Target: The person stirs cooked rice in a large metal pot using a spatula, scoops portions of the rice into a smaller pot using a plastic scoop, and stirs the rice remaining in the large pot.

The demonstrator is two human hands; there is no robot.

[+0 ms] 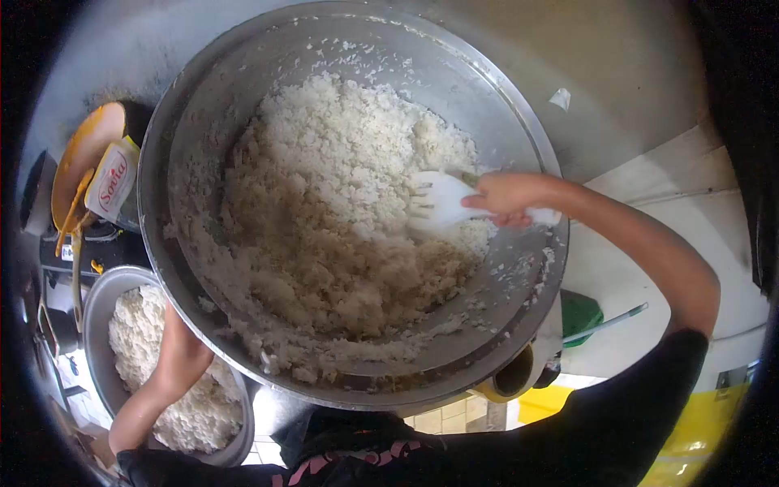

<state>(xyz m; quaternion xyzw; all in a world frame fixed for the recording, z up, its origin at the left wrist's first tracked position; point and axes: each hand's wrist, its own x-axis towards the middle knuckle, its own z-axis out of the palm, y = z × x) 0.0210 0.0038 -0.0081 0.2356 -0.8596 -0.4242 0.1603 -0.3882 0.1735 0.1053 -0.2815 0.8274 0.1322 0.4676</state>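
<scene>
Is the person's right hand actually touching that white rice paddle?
Touching. The head view shows the right hand closed around the handle of the white rice paddle, with fingers wrapped against it.

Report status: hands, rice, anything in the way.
Right hand gripping paddle at the rice. Left hand, partly hidden, at rim of pot. Rice heaped in pot. Nothing visible blocking paddle.
</scene>
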